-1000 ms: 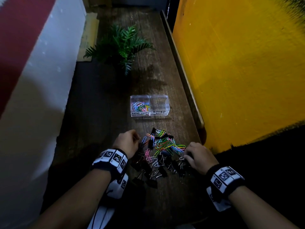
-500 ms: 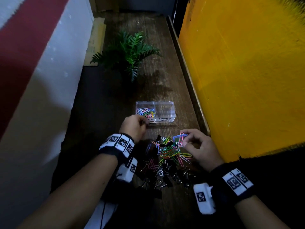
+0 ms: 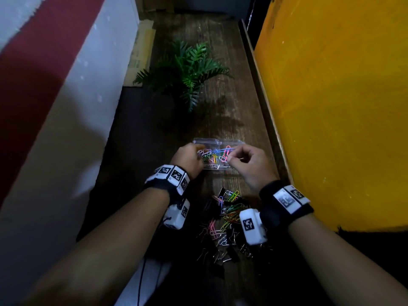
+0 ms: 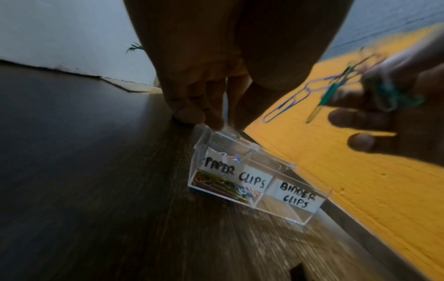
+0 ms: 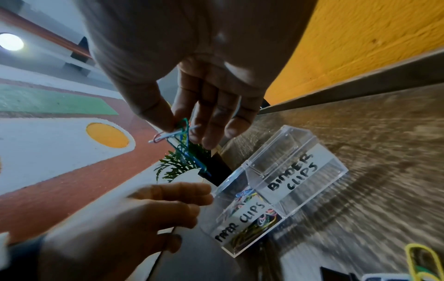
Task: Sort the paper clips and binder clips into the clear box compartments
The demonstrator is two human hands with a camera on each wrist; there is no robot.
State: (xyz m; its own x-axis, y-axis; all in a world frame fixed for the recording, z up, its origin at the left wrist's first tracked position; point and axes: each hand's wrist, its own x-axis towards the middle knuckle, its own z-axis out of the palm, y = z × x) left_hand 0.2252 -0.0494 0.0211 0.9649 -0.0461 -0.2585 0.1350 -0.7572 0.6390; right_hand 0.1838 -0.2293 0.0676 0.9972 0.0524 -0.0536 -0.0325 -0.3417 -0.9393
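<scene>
A clear two-part box (image 3: 207, 141) stands on the wooden top, labelled PAPER CLIPS and BINDER CLIPS (image 4: 298, 197). Coloured paper clips (image 4: 216, 183) lie in its left compartment; the right compartment (image 5: 312, 171) looks bare. My right hand (image 3: 229, 159) hovers over the box and pinches several paper clips (image 5: 185, 140), blue and pink among them. My left hand (image 3: 194, 160) sits at the box's left rim with fingers curled (image 4: 199, 114), and a thin wire clip shows between them. The mixed pile of paper clips (image 3: 229, 215) and black binder clips (image 3: 231, 239) lies between my wrists.
A green fern (image 3: 187, 71) stands beyond the box. A yellow wall (image 3: 331, 107) with a wooden edge strip (image 3: 258, 85) runs close along the right. A white and red wall (image 3: 66, 107) borders the left. Cardboard (image 3: 141, 51) leans at the far left.
Both hands have left the pile and moved forward to the box. The right hand lifted a bunch of paper clips and carried them over it.
</scene>
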